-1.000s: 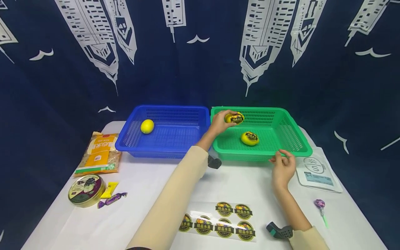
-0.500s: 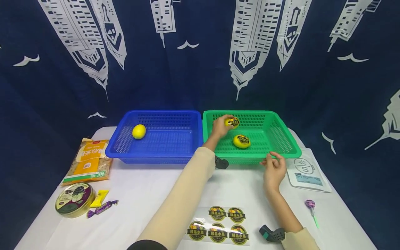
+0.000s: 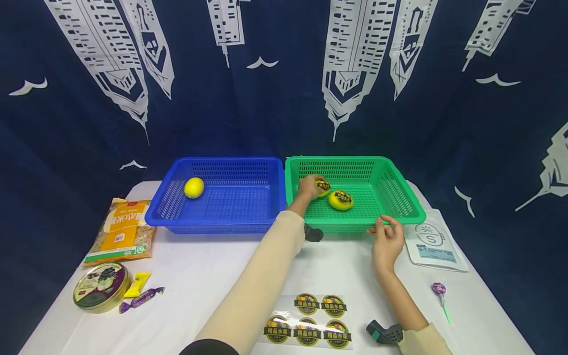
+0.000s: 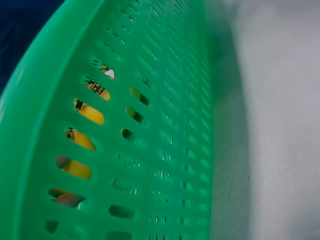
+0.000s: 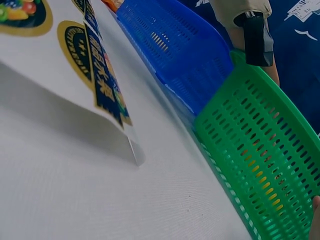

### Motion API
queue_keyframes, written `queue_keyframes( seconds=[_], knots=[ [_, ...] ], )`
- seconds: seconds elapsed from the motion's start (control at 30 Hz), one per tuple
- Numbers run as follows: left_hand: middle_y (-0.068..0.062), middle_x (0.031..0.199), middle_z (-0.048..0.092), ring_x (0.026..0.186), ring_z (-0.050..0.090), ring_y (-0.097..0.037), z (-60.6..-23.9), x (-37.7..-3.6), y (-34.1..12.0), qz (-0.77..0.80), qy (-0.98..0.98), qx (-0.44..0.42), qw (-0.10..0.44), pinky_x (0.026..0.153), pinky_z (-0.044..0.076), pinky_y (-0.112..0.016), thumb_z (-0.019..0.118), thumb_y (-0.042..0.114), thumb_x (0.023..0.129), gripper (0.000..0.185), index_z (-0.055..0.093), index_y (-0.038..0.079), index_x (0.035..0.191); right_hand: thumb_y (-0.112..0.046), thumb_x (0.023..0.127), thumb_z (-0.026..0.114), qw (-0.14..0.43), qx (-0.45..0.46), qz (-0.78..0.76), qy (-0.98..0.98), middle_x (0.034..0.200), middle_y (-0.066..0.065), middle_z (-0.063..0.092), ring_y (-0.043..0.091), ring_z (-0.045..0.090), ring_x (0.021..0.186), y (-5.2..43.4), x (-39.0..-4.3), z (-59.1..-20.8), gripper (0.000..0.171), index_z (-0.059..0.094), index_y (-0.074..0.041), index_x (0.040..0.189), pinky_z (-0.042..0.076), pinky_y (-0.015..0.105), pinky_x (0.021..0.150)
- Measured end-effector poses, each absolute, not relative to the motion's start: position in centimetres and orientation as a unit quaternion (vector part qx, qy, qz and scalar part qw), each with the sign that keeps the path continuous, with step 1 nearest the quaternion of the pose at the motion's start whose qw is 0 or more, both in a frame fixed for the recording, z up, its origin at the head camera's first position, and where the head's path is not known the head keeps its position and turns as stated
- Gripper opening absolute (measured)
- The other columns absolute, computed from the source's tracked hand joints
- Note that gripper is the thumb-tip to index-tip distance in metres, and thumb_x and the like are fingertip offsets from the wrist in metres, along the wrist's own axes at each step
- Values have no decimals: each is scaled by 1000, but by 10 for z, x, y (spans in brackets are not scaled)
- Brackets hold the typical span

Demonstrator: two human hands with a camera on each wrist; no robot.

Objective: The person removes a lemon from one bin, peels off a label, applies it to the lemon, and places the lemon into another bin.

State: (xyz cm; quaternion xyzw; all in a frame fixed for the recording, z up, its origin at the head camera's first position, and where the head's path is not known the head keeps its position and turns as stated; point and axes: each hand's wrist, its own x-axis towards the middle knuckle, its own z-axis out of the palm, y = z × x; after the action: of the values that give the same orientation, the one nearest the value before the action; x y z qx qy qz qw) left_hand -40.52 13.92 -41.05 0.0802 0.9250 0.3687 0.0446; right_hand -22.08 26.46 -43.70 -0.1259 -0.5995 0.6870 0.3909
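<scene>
Progress is judged as follows. On the tabletop, two baskets stand side by side at 12 o'clock: a blue basket and a green basket. Two labelled lemons lie inside the green basket. One labelled lemon rests free on the basket floor. The second labelled lemon lies just at 10 o'clock of it and is gripped by the left hand, whose fingers are curled round it. It is low, at or just above the basket floor; contact cannot be told. One unlabelled lemon remains in the blue basket, at its 10 o'clock corner. Two lemons are therefore judged done and one left.

The right hand rests at the near rim of the green basket, with the fingers bent over the rim edge.

Counts, largest to smallest:
- Baskets: two.
- Sticker sheet: one, at 6 o'clock, with five round stickers left on it.
- Snack bag: one, at 9 o'clock.
- White pouch: one, at 3 o'clock.
- Round tin: one, at 8 o'clock.
- Lemons: three.
- Wrapped sweets: two, beside the tin.
- Lollipop: one, at 4 o'clock.
</scene>
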Motion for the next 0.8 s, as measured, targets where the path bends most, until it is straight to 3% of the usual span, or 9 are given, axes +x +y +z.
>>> queue_keyframes(
  seconds=[0.13,0.23,0.33,0.43,0.47,0.57,0.67,0.8],
  knots=[
    [-7,126,54,116,47,-26,-409,-403,138,365,925,85,67,85,50,-34,67,16,85,41,59,24,125,-4,92,54,391,-127,681,-606,66,12,57,19,55,65,265,-221,-437,20,52,7,108,54,21,61],
    [-6,130,51,120,45,-26,-408,-402,137,364,923,91,81,85,51,-33,65,16,87,42,57,24,128,-5,92,54,388,-129,676,-613,66,7,58,17,55,65,264,-220,-436,20,52,6,109,54,20,62],
    [-6,135,48,120,44,-27,-408,-404,136,350,928,92,92,74,51,-27,63,17,88,45,53,25,131,-5,93,54,386,-127,676,-615,65,3,58,18,56,65,263,-220,-437,20,52,6,109,54,20,62],
    [-5,137,46,95,56,-22,-410,-408,133,340,931,90,98,57,45,-24,63,16,89,49,49,26,134,-4,92,54,386,-124,681,-610,65,5,58,16,56,64,261,-221,-438,19,53,6,108,54,20,62],
    [-5,138,46,94,56,-21,-410,-409,132,327,936,94,95,57,44,-23,63,16,89,50,48,27,135,-4,92,54,385,-124,683,-608,65,7,58,16,56,64,261,-222,-438,18,53,5,108,54,20,61],
    [-7,137,46,103,54,-21,-406,-407,127,306,941,125,71,65,50,-26,61,10,89,53,46,26,137,-5,92,55,384,-127,673,-619,67,9,60,14,56,63,261,-222,-439,17,54,2,107,54,19,61],
    [-8,140,43,131,33,-25,-394,-397,117,312,931,186,29,90,48,-33,61,8,88,54,45,23,138,-9,92,55,385,-137,652,-639,67,7,61,14,56,63,262,-221,-439,16,55,-3,107,51,18,59],
    [-8,140,41,126,39,-26,-368,-365,84,405,875,267,-12,99,41,-37,63,10,88,51,47,18,136,-10,92,57,386,-159,640,-646,63,3,58,10,54,61,262,-220,-436,15,56,-7,106,43,15,52]
  ],
)
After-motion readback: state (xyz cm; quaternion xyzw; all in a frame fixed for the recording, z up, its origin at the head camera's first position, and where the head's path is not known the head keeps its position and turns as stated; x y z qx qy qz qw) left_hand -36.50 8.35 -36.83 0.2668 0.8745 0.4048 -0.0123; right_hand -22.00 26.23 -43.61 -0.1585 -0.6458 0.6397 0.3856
